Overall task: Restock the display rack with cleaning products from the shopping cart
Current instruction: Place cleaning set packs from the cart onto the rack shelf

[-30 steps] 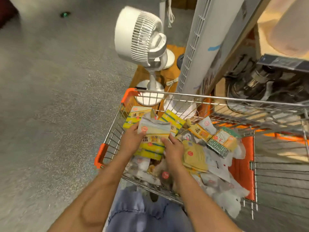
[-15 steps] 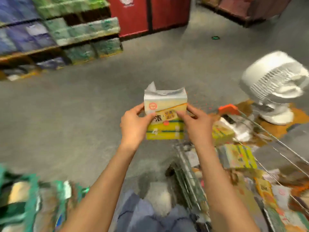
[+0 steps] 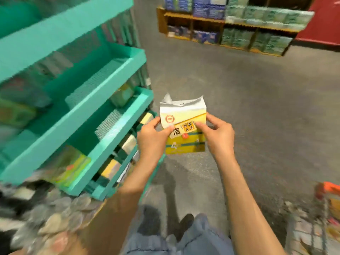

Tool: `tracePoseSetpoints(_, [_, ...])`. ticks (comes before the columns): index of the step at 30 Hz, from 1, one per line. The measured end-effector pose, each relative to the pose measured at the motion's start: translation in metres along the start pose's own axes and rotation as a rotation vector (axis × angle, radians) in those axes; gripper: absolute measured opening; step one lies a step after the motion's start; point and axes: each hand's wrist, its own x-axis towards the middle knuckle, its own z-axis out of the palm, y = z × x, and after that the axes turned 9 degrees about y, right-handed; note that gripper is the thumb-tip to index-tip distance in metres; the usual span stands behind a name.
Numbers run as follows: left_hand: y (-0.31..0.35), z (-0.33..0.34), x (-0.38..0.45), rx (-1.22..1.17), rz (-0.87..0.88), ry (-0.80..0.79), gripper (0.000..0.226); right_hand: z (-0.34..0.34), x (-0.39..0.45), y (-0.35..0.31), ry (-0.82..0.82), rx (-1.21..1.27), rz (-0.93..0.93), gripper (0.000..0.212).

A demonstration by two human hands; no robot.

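Since a moment ago the view has swung off the cart, and the teal display rack [image 3: 103,100] now fills the space to the left of the hands. Both grip one yellow sponge pack [image 3: 184,129] held upright in the air — the left hand [image 3: 152,138] pinches its left edge with thumb on the label, the right hand [image 3: 217,137] pinches the right edge. Just left of the left hand, the rack's lower tiers already hold similar packs, blurred. Only the shopping cart [image 3: 325,190] corner shows, down to the right. Farther off stand wooden shelves [image 3: 230,24] of stock. The carry seems done; next comes placing — swinging the pack left over a tier's lip and setting it among its likes.
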Motion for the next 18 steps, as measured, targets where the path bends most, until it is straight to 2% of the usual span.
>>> tracePoseSetpoints(7, [-0.041,-0.039,0.028,-0.001,-0.104,0.212,0.03,0.088,-0.002,-0.019,-0.161,0.035,-0.094,0.035])
tracePoseSetpoints(11, [-0.05,-0.048,0.036,0.04,0.007,0.406,0.017,0.121,0.009,-0.028,-0.301,0.066,-0.279,0.036])
tracePoseSetpoints(14, [-0.07,-0.043,0.05,-0.02,-0.122,0.499,0.021,0.145,0.018,-0.027,-0.397,0.146,-0.314,0.036])
tracePoseSetpoints(16, [-0.085,-0.039,0.056,-0.063,-0.077,0.582,0.027,0.165,0.025,-0.021,-0.463,0.203,-0.413,0.033])
tracePoseSetpoints(18, [-0.102,-0.036,0.062,0.008,0.038,0.667,0.029,0.188,0.031,-0.008,-0.498,0.248,-0.491,0.036])
